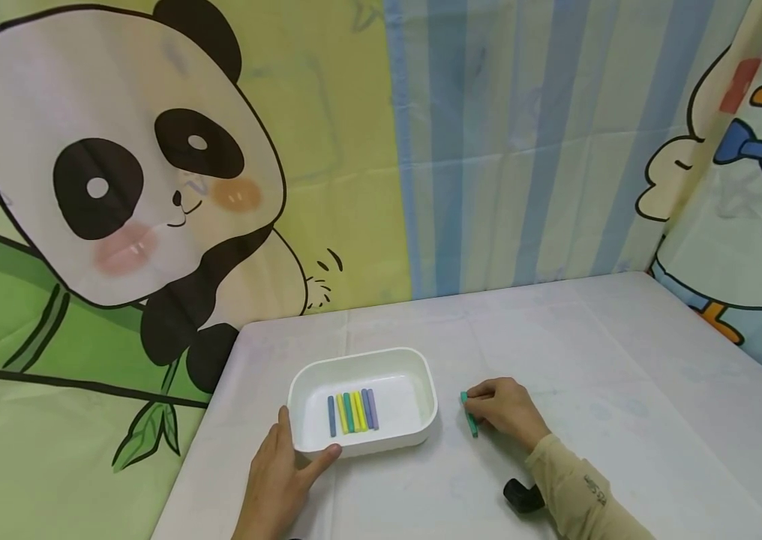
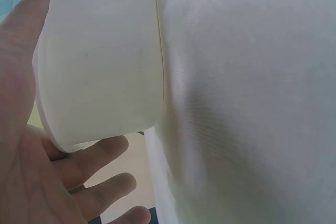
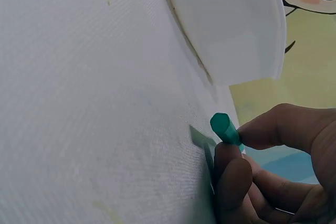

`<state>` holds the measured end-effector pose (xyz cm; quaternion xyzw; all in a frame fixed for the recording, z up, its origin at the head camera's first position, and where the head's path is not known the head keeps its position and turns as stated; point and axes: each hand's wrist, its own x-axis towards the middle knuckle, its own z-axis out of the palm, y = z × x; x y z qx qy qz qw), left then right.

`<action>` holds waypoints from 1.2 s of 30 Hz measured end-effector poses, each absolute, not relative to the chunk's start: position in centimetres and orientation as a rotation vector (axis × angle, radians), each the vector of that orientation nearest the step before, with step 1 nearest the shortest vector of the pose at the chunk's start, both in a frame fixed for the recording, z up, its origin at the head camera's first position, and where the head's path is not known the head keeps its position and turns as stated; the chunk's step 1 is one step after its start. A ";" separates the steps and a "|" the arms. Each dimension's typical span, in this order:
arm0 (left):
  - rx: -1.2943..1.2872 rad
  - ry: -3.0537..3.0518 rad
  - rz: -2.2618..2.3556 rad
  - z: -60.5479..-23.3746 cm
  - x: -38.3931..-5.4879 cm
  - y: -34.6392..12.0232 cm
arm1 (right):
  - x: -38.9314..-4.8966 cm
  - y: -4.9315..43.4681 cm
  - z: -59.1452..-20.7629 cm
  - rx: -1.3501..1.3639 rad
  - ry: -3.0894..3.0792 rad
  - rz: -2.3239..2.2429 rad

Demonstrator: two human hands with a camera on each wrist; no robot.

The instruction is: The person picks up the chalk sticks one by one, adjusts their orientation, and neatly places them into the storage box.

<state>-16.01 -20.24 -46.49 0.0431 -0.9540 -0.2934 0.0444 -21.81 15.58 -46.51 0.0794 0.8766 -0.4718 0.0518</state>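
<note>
A white rectangular tray with rounded corners stands on the table. Several thin coloured crayons lie side by side in it: yellow, green, blue and purple. At the tray's near left corner is my left hand, thumb along the near side and fingers along the left end. The left wrist view shows those fingers fairly straight, the index against the tray's wall. To the right of the tray, my right hand pinches a green six-sided crayon between thumb and fingers, close over the tabletop.
A short black curved object sits beside the right sleeve. White cloth covers the table. Behind it hangs a printed curtain with a panda and blue stripes.
</note>
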 end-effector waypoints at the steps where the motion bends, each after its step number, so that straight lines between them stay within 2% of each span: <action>1: 0.130 -2.913 -0.897 -46.5 -16.0 -20.3 | -21.8 15.6 -46.5 0.259 2.647 -1.456; 14: 0.122 -2.901 -0.912 -46.4 -16.0 -20.2 | -22.1 16.0 -46.4 0.274 2.431 -1.707; 36: 0.152 -2.918 -0.926 -46.4 -16.0 -20.2 | -23.4 14.0 -43.1 0.116 2.290 -1.887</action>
